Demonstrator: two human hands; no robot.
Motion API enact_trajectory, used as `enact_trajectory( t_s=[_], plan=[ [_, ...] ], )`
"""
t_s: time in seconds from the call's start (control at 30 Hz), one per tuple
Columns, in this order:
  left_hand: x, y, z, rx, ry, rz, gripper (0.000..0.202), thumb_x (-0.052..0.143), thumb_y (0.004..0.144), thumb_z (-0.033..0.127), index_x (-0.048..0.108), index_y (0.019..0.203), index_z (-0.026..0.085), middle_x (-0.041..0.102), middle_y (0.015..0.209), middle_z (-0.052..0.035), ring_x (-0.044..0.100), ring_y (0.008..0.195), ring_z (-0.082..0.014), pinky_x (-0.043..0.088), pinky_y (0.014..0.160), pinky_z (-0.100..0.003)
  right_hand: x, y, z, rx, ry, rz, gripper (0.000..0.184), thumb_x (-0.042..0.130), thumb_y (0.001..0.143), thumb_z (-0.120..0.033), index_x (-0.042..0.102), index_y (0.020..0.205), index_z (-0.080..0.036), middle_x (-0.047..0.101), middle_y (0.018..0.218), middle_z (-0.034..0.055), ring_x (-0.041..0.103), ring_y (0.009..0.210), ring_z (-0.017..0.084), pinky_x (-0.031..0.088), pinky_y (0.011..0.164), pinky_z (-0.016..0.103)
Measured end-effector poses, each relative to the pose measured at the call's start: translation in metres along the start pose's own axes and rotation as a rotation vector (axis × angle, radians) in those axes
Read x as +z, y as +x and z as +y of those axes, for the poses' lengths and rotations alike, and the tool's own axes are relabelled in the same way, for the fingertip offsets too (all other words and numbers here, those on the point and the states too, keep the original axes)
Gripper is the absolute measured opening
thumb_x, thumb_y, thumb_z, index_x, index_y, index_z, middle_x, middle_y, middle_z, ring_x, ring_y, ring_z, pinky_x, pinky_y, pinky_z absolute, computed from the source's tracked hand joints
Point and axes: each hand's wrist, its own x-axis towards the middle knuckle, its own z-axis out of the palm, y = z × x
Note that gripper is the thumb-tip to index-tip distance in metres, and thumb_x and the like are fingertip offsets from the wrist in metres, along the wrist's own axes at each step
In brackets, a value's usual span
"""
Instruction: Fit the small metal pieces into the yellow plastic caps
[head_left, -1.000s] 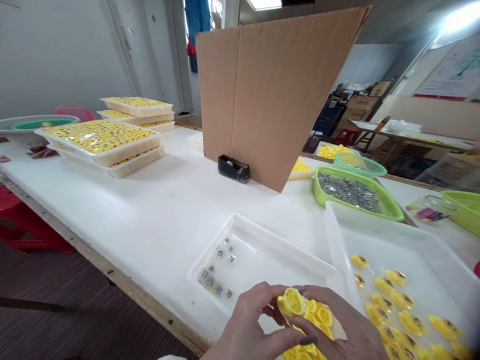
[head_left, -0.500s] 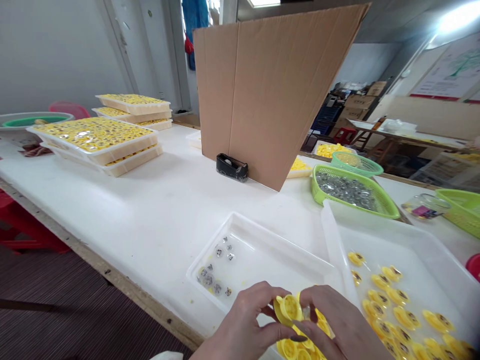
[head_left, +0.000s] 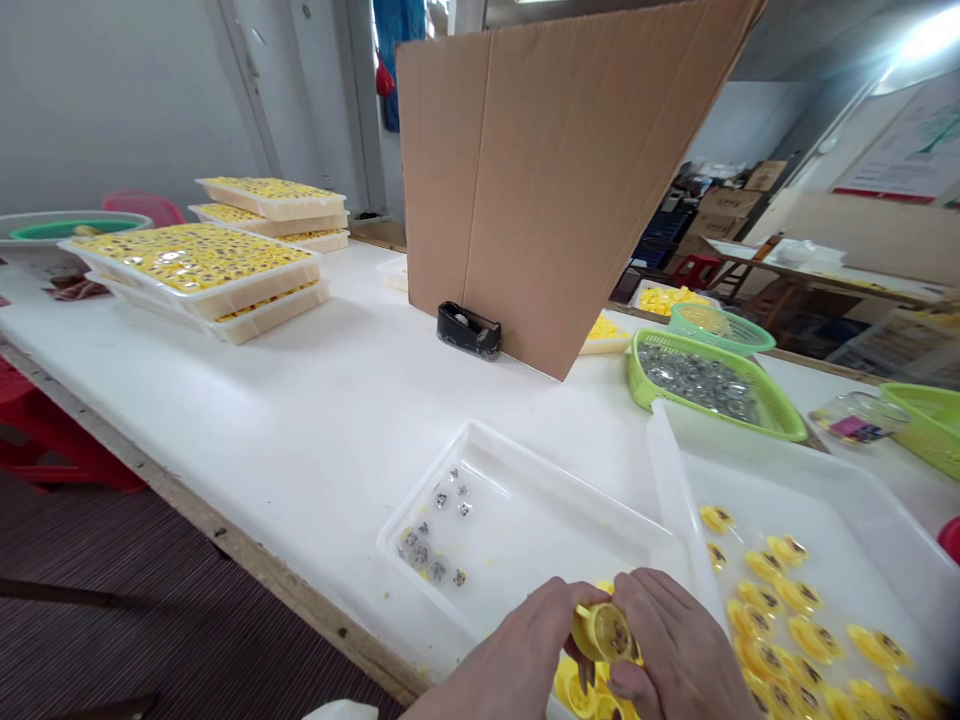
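Note:
My left hand (head_left: pixel 510 655) and my right hand (head_left: pixel 675 645) together pinch a round yellow plastic piece (head_left: pixel 604 632), which has a dark spot inside its hollow. Under my hands lies a heap of similar yellow pieces (head_left: pixel 574 690), partly hidden by my fingers. To the left, a shallow white tray (head_left: pixel 427 480) holds a few small clear-and-dark parts (head_left: pixel 435 535). To the right, a white tray (head_left: pixel 840 470) holds several yellow pieces with dark centres (head_left: pixel 787 610).
A tall cardboard sheet (head_left: pixel 555 190) stands on the white table behind a black tape dispenser (head_left: pixel 469 330). Stacked trays of yellow pieces (head_left: pixel 195 260) sit at the far left. A green basket of clear parts (head_left: pixel 697 385) and a glass jar (head_left: pixel 851 418) sit at the right.
My hands have shifted slightly right and turned the yellow piece. Its hollow now shows a dark spot that was not visible before.

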Motion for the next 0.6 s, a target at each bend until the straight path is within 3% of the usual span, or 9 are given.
enact_trajectory(
  t_s=[0.13, 0.33, 0.53, 0.6],
  plan=[
    [-0.005, 0.0, 0.006, -0.031, -0.091, -0.055, 0.054, 0.066, 0.076, 0.031, 0.044, 0.125, 0.021, 0.054, 0.117, -0.0093, 0.053, 0.106, -0.0232, 0.041, 0.098, -0.038, 0.003, -0.004, -0.002, 0.009, -0.014, 0.058, 0.046, 0.012, 0.097, -0.048, 0.043, 0.078, -0.02, 0.046, 0.06, 0.0022, 0.038, 0.056, 0.017, 0.032, 0.056, 0.031],
    [-0.005, -0.004, 0.002, -0.026, -0.06, -0.078, 0.056, 0.064, 0.078, 0.027, 0.04, 0.128, 0.024, 0.051, 0.117, -0.0077, 0.052, 0.107, -0.0227, 0.041, 0.098, -0.037, -0.008, -0.002, -0.006, -0.044, -0.283, -0.005, 0.046, 0.023, 0.095, -0.053, 0.049, 0.079, -0.018, 0.052, 0.065, 0.006, 0.043, 0.061, 0.02, 0.035, 0.064, 0.035],
    [0.011, -0.004, -0.004, -0.001, -0.115, 0.019, 0.048, 0.057, 0.082, 0.051, 0.047, 0.118, 0.021, 0.052, 0.109, -0.0086, 0.053, 0.1, -0.0228, 0.042, 0.092, -0.037, -0.013, 0.002, -0.011, 0.018, -0.146, -0.01, 0.045, 0.019, 0.097, -0.05, 0.047, 0.078, -0.021, 0.052, 0.061, 0.0035, 0.044, 0.056, 0.018, 0.036, 0.059, 0.032],
    [0.023, -0.002, -0.012, 0.054, -0.168, 0.129, 0.056, 0.046, 0.081, 0.065, 0.048, 0.114, 0.019, 0.052, 0.103, -0.009, 0.053, 0.091, -0.0219, 0.044, 0.085, -0.037, -0.01, 0.001, -0.017, 0.106, -0.048, 0.006, 0.042, 0.02, 0.098, -0.046, 0.048, 0.079, -0.021, 0.053, 0.062, 0.0037, 0.048, 0.056, 0.018, 0.039, 0.057, 0.032]
  ],
)
